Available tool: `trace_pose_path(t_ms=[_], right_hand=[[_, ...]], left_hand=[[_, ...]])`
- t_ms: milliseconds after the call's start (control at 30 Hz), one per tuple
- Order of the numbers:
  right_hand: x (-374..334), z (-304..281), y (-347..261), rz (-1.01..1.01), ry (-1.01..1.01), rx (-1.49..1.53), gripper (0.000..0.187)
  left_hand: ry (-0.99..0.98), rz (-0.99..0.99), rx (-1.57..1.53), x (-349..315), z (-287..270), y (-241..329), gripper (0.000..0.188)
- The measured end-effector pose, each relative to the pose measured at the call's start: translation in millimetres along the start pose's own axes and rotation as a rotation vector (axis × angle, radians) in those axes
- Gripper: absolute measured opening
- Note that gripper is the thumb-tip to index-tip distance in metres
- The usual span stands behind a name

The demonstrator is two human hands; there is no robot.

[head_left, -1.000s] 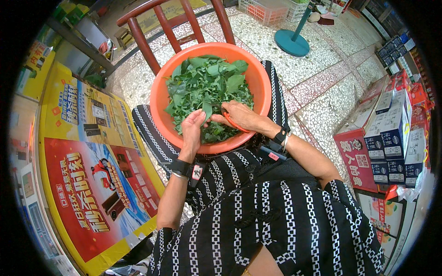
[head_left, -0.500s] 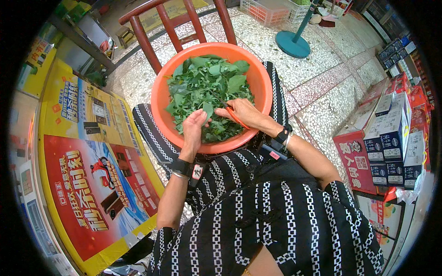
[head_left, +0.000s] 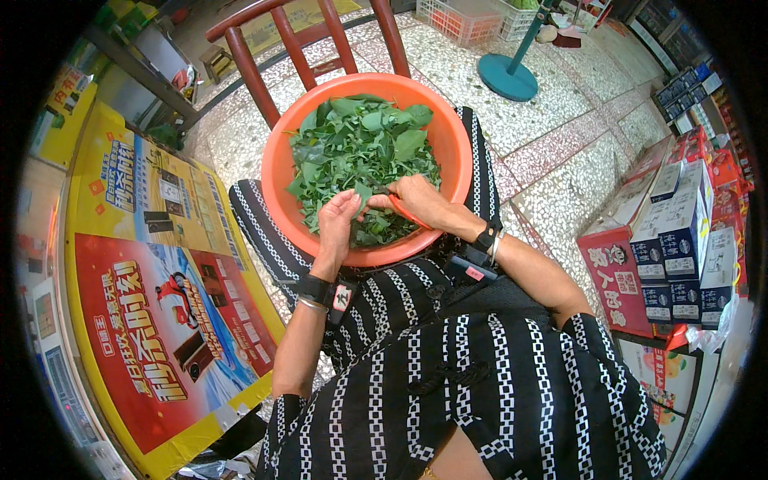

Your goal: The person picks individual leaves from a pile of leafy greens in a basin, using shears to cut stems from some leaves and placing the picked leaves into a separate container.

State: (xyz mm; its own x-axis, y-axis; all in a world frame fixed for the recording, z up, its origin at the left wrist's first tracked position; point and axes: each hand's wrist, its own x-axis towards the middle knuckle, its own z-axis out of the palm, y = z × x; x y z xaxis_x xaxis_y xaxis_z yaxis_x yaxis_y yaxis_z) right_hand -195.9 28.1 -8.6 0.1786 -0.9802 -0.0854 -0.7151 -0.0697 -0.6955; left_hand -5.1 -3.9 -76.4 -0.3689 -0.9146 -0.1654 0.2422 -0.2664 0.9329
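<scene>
An orange plastic basin (head_left: 276, 192) rests over my lap, heaped with cut and whole green leaves (head_left: 360, 152). Above the near part of the heap, my left hand (head_left: 339, 214) pinches a green leaf (head_left: 362, 194) between thumb and fingers. My right hand (head_left: 419, 200) is closed round scissors with orange handles (head_left: 410, 214). Their dark blades point left toward the pinched leaf, close to my left fingertips. Whether the blades touch the leaf I cannot tell.
A dark red wooden chair (head_left: 340, 48) stands just beyond the basin. To the left is a yellow and red poster-covered counter (head_left: 176, 320). Stacked cartons (head_left: 672, 240) line the right side. A green round pole base (head_left: 508, 78) and plastic crates (head_left: 460, 22) are farther off.
The scissors have swung from pointing up and away to pointing left, near the leaf in my left hand. My right hand has turned with them; my left hand stays about where it was.
</scene>
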Motion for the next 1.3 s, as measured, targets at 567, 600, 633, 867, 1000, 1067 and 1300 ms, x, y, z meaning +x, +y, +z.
trace_pose_path(t_ms=[567, 600, 633, 867, 1000, 1067, 1300], right_hand=[[-2.5, -3.2, 1.5, 0.005, -0.048, -0.157, 0.069], [-2.1, -5.3, 2.9, 0.001, -0.025, -0.119, 0.068], [-2.1, -6.3, 4.5, 0.012, -0.020, -0.088, 0.068], [-6.7, 8.6, 8.4, -0.054, 0.026, -0.156, 0.062], [-4.4, 7.9, 4.7, -0.045, -0.050, -0.122, 0.062], [-2.9, 2.6, 3.2, -0.042, -0.075, -0.128, 0.062], [-0.8, -4.6, 5.5, -0.078, 0.113, -0.014, 0.064]], left_hand=[[-0.024, -0.009, 0.161, -4.4, 2.5, 0.8, 0.022], [-0.011, -0.018, 0.157, -4.2, 2.8, 1.1, 0.022], [-0.023, 0.011, 0.074, -3.9, 3.1, 1.6, 0.024], [0.017, -0.017, -0.095, -2.9, 0.0, 4.3, 0.025], [-0.015, -0.085, -0.020, -2.2, -4.1, 2.6, 0.021], [-0.032, -0.101, 0.002, -1.7, -4.2, 1.8, 0.020], [0.057, -0.096, -0.075, -5.0, 2.1, 9.1, 0.018]])
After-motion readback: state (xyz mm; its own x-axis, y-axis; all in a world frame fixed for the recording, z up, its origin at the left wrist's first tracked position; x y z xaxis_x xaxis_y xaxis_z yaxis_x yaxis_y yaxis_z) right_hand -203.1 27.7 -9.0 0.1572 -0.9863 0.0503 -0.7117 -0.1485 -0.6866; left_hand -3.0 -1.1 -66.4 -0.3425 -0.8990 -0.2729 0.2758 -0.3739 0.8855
